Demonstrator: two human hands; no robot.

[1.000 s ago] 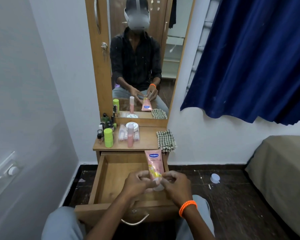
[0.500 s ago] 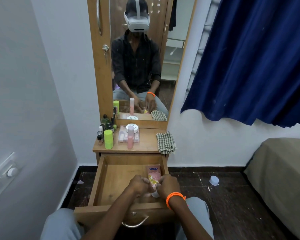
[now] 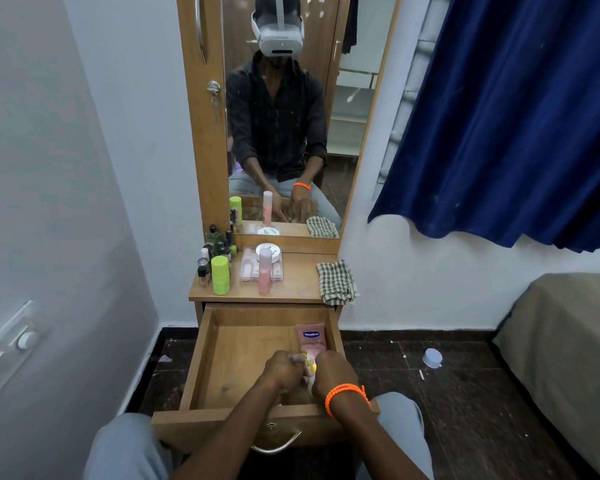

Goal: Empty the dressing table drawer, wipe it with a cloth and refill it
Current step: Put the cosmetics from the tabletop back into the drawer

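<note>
The wooden drawer [image 3: 201,358] of the dressing table is pulled open in front of me. A pink lotion tube [image 3: 310,339] lies along the drawer's right side, cap end toward me. My left hand [image 3: 284,370] and my right hand [image 3: 333,374], with an orange wristband, are both closed on the tube's near end inside the drawer. On the tabletop stand a green container [image 3: 220,274], a pink bottle [image 3: 265,271], several small dark bottles [image 3: 212,249], a clear cosmetics box [image 3: 248,270] and a white jar [image 3: 268,251]. A checked cloth [image 3: 336,282] hangs over the top's right edge.
A mirror [image 3: 284,116] rises behind the tabletop and reflects me. A blue curtain [image 3: 499,116] hangs at the right, a bed [image 3: 565,351] sits at the far right. A small blue cap [image 3: 432,357] lies on the dark floor. A wall switch [image 3: 26,339] is at the left.
Both hands have lowered the pink tube from upright above the drawer down into the drawer's right side, where it now lies flat.
</note>
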